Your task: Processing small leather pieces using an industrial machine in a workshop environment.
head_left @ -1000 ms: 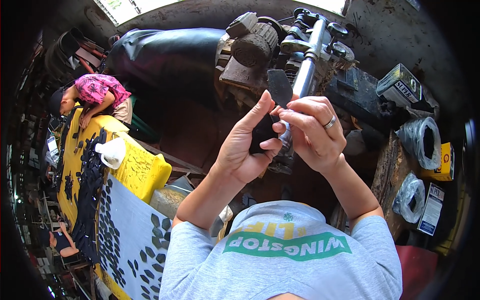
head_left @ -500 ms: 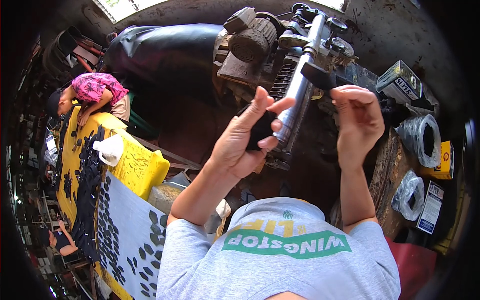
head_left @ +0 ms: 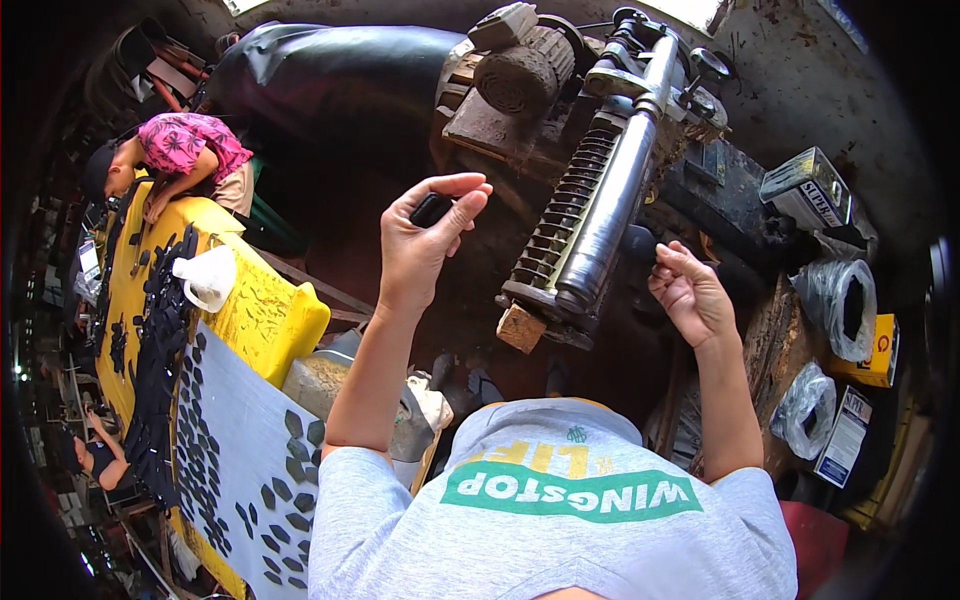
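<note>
My left hand (head_left: 428, 235) is raised to the left of the roller machine, its fingers curled around a small stack of black flat pieces (head_left: 431, 209). Thumb and fingers of my right hand (head_left: 690, 292) pinch the edge of a flat black piece (head_left: 638, 243) on the right side of the machine. That piece lies right by the shiny metal roller (head_left: 612, 215); whether it touches the roller I cannot tell. Beside the roller runs a row of dark rings or discs (head_left: 563, 205), with a wooden block (head_left: 521, 328) at its near end.
A dusty motor (head_left: 525, 75) stands behind the machine. At left, a yellow table (head_left: 265, 318) carries black strips, a white jug (head_left: 208, 277) and a pale sheet (head_left: 235, 400) of black cut pieces. A person in a pink shirt (head_left: 190, 150) leans there. Plastic-wrapped rolls (head_left: 835, 300) lie at right.
My left hand has drawn back from the roller, up and to the left, still holding its black pieces. My right hand has come lower with its piece, and the roller shows more fully.
</note>
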The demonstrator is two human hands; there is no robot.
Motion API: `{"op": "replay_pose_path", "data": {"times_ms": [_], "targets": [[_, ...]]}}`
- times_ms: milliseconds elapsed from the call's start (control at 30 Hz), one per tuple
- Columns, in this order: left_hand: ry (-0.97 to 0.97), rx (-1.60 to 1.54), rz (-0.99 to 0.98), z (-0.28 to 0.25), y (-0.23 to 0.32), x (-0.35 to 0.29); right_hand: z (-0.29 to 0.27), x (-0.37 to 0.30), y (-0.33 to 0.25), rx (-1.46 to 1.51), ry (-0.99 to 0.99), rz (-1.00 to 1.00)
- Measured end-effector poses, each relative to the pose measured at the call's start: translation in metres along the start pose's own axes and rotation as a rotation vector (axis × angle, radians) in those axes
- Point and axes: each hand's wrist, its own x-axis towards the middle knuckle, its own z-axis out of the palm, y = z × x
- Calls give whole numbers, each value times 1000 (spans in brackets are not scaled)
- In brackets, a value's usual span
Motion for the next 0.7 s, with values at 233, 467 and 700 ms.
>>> {"op": "replay_pose_path", "data": {"times_ms": [233,467,700], "targets": [[-227,299,258,-4,-34,19,19,8,26,-308,43,-300],[-395,339,326,-8,-57,33,-18,6,27,-429,187,-517],[-504,244,295,-1,-64,48,-62,-5,32,-329,344,-450]]}}
